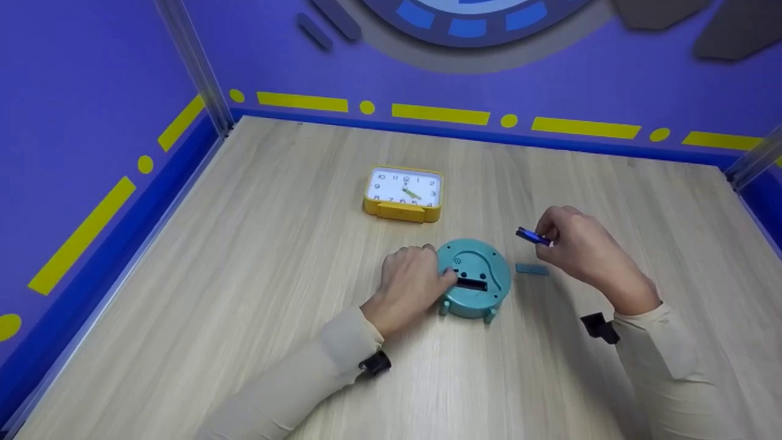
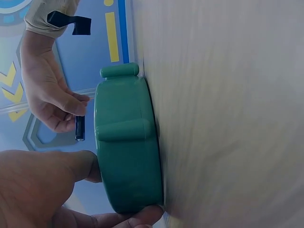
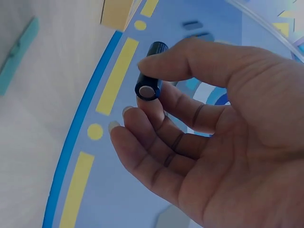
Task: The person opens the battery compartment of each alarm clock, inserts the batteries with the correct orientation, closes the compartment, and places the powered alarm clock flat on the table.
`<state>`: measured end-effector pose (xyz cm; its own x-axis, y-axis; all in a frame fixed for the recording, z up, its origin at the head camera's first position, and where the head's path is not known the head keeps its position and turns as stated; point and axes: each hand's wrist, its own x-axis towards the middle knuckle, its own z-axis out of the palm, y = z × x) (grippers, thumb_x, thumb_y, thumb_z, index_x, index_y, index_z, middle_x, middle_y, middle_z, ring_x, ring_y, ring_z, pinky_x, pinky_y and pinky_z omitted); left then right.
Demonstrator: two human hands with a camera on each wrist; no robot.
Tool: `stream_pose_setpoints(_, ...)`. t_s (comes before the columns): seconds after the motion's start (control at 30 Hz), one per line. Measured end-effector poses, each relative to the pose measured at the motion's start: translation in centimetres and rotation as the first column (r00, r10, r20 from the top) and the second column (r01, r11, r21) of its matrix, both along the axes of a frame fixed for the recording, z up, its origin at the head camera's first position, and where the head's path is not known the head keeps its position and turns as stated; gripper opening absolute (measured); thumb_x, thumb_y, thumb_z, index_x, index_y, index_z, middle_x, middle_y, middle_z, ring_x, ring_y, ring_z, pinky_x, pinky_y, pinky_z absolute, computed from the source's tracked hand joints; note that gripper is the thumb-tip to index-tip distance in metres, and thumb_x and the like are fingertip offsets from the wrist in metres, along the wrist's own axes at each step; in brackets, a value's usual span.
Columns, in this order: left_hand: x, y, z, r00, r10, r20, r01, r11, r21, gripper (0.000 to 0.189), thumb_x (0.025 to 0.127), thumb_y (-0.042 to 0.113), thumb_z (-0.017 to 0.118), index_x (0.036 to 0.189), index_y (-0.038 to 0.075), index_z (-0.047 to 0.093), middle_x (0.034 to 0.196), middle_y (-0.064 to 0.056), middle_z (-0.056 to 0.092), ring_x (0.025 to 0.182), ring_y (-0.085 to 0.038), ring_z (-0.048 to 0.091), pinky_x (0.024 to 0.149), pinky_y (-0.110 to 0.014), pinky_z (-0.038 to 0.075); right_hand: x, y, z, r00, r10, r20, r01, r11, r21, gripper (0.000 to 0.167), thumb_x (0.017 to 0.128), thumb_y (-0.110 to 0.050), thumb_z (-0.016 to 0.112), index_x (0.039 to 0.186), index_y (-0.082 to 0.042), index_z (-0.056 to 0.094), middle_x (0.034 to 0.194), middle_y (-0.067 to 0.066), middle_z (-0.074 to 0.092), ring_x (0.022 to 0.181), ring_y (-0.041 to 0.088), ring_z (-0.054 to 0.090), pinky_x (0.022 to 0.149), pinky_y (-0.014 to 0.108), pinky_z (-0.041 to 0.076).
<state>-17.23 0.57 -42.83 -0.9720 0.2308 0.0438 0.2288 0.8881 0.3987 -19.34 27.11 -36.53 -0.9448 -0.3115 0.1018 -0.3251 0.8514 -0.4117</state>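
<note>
A round teal alarm clock (image 1: 473, 253) lies face down on the table, its back up and a dark battery slot (image 1: 471, 284) uncovered. My left hand (image 1: 410, 278) grips the clock's left edge, thumb on the back near the slot and fingers around the side, as the left wrist view also shows. Right of the clock, my right hand (image 1: 577, 247) pinches a dark blue battery (image 1: 533, 236) between thumb and fingers, above the table. In the right wrist view one flat end of the battery (image 3: 147, 91) faces the camera. A teal battery cover (image 1: 531, 269) lies beside the clock, below the battery.
Behind the teal clock stands a yellow rectangular clock (image 1: 403, 211) with a white dial, tilted back. Blue panels (image 1: 427, 79) with yellow marks wall off the back and left of the wooden table (image 1: 275, 214).
</note>
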Motion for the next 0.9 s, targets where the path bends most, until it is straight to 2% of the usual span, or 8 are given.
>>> stream_pose_setpoints(0.2, -0.1, -0.2, 0.1, 1.0, -0.01, 0.002, 0.01, 1.0, 0.008, 0.038, 0.1, 0.039, 0.07, 0.075, 0.015, 0.054, 0.066, 0.005, 0.034, 0.058, -0.012, 0.041, 0.05, -0.028, 0.033, 0.7, -1.1, 0.2, 0.999, 0.032, 0.004, -0.032, 0.999, 0.007, 0.018, 0.088, 0.004, 0.076, 0.103, 0.005, 0.067, 0.096, 0.018, 0.061, 0.082, 0.031, 0.06, 0.071, 0.046, 0.052)
stream_pose_setpoints(0.4, -0.1, -0.2, -0.1, 1.0, -0.016, -0.01, 0.016, 1.0, 0.001, 0.037, 0.1, 0.04, 0.069, 0.078, 0.014, 0.055, 0.066, 0.006, 0.034, 0.059, -0.012, 0.042, 0.051, -0.028, 0.034, 1.3, -2.1, 0.1, 0.995, 0.102, -0.019, -0.102, 0.995, 0.014, 0.02, 0.085, 0.005, 0.079, 0.101, 0.001, 0.067, 0.092, 0.013, 0.061, 0.08, 0.027, 0.059, 0.068, 0.042, 0.051)
stream_pose_setpoints(0.57, -0.1, -0.3, -0.2, 1.0, -0.022, -0.012, 0.022, 1.0, -0.013, 0.037, 0.1, 0.04, 0.069, 0.077, 0.014, 0.055, 0.067, 0.006, 0.033, 0.06, -0.013, 0.046, 0.052, -0.029, 0.035, 1.9, -3.1, -0.3, 0.985, 0.168, -0.037, -0.167, 0.986, 0.023, 0.023, 0.083, 0.008, 0.08, 0.098, -0.003, 0.067, 0.09, 0.008, 0.06, 0.079, 0.023, 0.058, 0.067, 0.04, 0.051)
stream_pose_setpoints(0.9, -0.3, -0.4, -0.1, 1.0, -0.027, 0.009, 0.027, 1.0, -0.004, 0.038, 0.101, 0.042, 0.069, 0.079, 0.013, 0.057, 0.068, 0.006, 0.035, 0.059, -0.012, 0.042, 0.051, -0.029, 0.033, 2.3, -4.5, -1.2, 0.965, 0.255, -0.064, -0.252, 0.966, 0.055, 0.026, 0.079, 0.012, 0.081, 0.094, -0.003, 0.068, 0.086, 0.004, 0.059, 0.076, 0.018, 0.056, 0.065, 0.038, 0.051)
